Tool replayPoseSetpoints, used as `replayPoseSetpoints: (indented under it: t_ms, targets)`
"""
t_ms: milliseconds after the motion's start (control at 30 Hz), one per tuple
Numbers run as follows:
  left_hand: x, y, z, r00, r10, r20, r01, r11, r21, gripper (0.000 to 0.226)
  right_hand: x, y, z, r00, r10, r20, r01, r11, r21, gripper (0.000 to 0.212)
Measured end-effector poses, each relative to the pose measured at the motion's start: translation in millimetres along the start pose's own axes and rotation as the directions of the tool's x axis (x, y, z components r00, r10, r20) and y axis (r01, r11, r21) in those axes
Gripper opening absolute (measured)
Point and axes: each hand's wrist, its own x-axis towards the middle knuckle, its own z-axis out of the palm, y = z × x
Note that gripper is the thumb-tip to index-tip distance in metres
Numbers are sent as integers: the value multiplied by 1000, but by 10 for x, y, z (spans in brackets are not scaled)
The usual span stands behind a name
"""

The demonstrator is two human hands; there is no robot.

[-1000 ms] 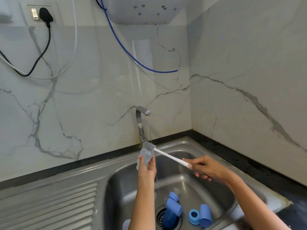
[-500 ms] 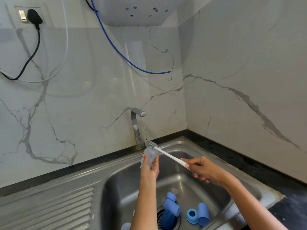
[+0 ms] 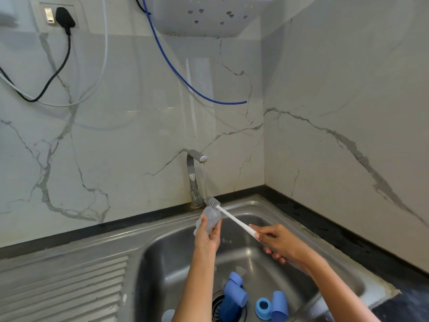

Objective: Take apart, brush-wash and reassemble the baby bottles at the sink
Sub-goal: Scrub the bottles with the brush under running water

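A: Clear plastic baby bottle (image 3: 210, 220) — held upright over the stainless steel sink basin (image 3: 185, 256), below the chrome tap (image 3: 193, 180).

B: Grip?

A: Left hand (image 3: 206, 240) has its fingers wrapped round the bottle's lower body. Right hand (image 3: 282, 244) is closed round the white handle of the long grey-bristled bottle brush (image 3: 232, 218); bristle head sits just above the bottle's mouth, in the thin stream of water falling from the spout.

B: Other parts?

A: In the basin — a blue plastic cap (image 3: 236, 295) lying over the round drain (image 3: 218, 307), a blue screw ring (image 3: 263, 307) and a second blue cap (image 3: 279, 306) touching each other to its right.

B: Surroundings?

A: Ribbed draining board (image 3: 65, 289) left; white marble-patterned wall (image 3: 130, 140) behind.
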Motion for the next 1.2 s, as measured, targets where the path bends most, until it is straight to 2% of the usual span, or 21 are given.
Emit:
replayPoseSetpoints:
  t_ms: [67, 200, 267, 400, 533, 667, 800, 867, 967, 1100, 1200]
  targets:
    - [12, 3, 6, 1000, 25, 2, -25, 1000, 13, 55, -10, -23, -49, 999, 31, 8, -31, 999, 34, 26]
    - [34, 166, -23, 993, 113, 33, -115, 992, 60, 53, -128, -44, -286, 990, 89, 111, -102, 988, 114, 26]
    - [72, 280, -55, 990, 136, 34, -140, 969, 205, 54, -153, -34, -337, 994, 68, 89, -77, 992, 104, 27]
    - [49, 354, -47, 997, 75, 27, -79, 888, 453, 55, -134, -52, -300, 999, 28, 43, -32, 996, 84, 29]
    - [16, 294, -25, 977, 209, 30, -190, 811, 553, 63, -128, -69, -250, 996, 36, 81, -44, 994, 100, 27]
    - [13, 253, -22, 969, 245, 35, -219, 786, 579, 55, -57, -102, -29, 999, -24, 37, 22, 999, 42, 26]
    - [37, 289, -38, 932, 356, -74, -261, 797, 545, 57, -84, -117, -112, 995, 10, 98, -18, 996, 82, 27]
    - [65, 339, -43, 904, 413, -109, -301, 797, 524, 48, -121, -95, -207, 990, 38, 135, -50, 994, 92, 27]
    - [24, 280, -9, 911, 408, -51, -303, 751, 587, 30, -101, -84, -144, 995, 16, 94, -22, 998, 65, 26]
    - [24, 147, -27, 920, 392, -31, -289, 728, 622, 34, 4, -93, 46, 999, -24, 24, 24, 1000, 6, 29]
    - [75, 250, -61, 892, 442, -93, -312, 752, 580, 40, -32, -89, -86, 993, 23, 113, -27, 999, 38, 30]
